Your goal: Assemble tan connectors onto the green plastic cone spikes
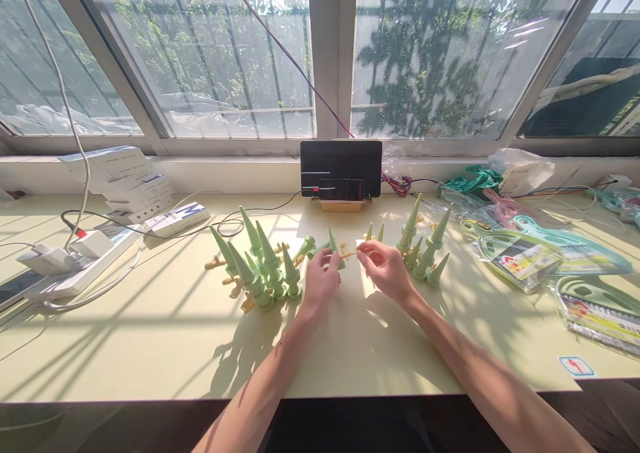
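My left hand (pixel 320 281) is closed round a green cone-shaped spike (pixel 333 245) whose tip points up. My right hand (pixel 385 266) pinches a small yellow connector piece (pixel 347 253) right beside that spike, between the two hands. A cluster of several green cone spikes (pixel 260 266) with yellow fittings stands to the left of my left hand. A second group of green spikes (pixel 425 249) stands to the right of my right hand. Everything rests on a pale yellow table (pixel 150 333).
A phone on a wooden stand (pixel 341 193) leans against a black panel (pixel 341 159) at the back centre. A white power strip (pixel 75 259) with chargers and cables lies at the left, papers (pixel 130 179) behind it. Packaged plastic items (pixel 540 253) cover the right side.
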The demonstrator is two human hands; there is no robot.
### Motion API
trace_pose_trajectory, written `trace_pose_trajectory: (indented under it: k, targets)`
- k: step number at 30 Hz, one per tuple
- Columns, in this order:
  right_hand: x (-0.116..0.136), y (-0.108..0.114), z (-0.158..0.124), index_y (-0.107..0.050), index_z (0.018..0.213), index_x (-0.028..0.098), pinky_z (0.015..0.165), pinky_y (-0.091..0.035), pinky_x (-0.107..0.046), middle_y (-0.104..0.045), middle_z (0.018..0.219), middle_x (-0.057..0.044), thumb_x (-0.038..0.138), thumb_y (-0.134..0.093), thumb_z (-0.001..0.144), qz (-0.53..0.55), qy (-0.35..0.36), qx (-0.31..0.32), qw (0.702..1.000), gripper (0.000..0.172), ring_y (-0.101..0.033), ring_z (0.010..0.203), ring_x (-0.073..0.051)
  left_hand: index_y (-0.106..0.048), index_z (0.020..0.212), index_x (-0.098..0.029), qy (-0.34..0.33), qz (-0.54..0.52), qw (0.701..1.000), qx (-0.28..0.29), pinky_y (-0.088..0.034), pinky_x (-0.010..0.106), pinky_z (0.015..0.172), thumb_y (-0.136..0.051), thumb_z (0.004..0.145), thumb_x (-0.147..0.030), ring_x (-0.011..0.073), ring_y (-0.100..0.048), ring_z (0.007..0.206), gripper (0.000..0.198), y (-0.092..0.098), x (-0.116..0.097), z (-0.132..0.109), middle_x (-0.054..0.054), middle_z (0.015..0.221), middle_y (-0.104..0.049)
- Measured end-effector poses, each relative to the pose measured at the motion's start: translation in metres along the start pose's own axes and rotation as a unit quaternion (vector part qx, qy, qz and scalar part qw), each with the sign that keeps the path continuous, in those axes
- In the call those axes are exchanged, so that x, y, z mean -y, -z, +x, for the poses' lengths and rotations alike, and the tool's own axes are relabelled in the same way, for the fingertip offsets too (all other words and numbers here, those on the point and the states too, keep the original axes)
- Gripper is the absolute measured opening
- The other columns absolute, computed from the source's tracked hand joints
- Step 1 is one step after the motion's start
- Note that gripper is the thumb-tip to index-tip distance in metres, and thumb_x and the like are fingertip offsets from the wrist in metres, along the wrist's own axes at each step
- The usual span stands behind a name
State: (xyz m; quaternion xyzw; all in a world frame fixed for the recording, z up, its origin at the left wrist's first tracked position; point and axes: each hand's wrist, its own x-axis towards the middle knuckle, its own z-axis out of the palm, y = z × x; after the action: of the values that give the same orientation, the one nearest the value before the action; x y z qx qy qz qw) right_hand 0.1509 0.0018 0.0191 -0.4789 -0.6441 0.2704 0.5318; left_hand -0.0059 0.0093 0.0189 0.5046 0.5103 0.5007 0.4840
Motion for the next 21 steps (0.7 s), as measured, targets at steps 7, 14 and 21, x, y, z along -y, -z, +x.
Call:
trace_pose_trajectory:
  k: [7, 14, 21]
  targets:
    - [0.0001, -0.0003, -0.0005, -0.067, 0.093, 0.018, 0.051, -0.048, -0.027, -0.069, 0.086, -0.005, 0.039, -0.061, 0.09, -0.007, 0.006, 0.006, 1.0, 0.022, -0.057, 0.052, -0.012, -0.063, 0.103, -0.017, -0.015, 0.004, 1.0, 0.002, -0.038, 0.021, 0.042, -0.059, 0.089, -0.045, 0.005, -0.047, 0.045, 0.032, 0.0006, 0.0036, 0.0006, 0.008, 0.095, -0.068]
    - [0.0009, -0.0001, -0.001, -0.067, 0.094, 0.018, 0.05, -0.047, -0.027, -0.069, 0.086, -0.005, 0.039, -0.06, 0.09, -0.017, 0.013, 0.013, 1.0, 0.022, -0.056, 0.054, -0.012, -0.065, 0.104, -0.016, -0.015, 0.006, 1.0, 0.0, -0.039, 0.021, 0.043, -0.06, 0.089, -0.046, 0.0052, -0.047, 0.046, 0.034, 0.0004, 0.0039, 0.0006, 0.008, 0.095, -0.068]
    - [-0.0025, -0.0009, -0.0001, -0.068, 0.093, 0.018, 0.051, -0.048, -0.027, -0.07, 0.089, -0.006, 0.037, -0.06, 0.091, -0.023, 0.031, 0.017, 0.999, 0.021, -0.057, 0.056, -0.012, -0.065, 0.103, -0.016, -0.023, 0.009, 1.0, 0.002, -0.04, 0.021, 0.043, -0.061, 0.088, -0.046, 0.0054, -0.048, 0.047, 0.034, 0.0005, 0.0031, 0.0001, 0.009, 0.096, -0.069]
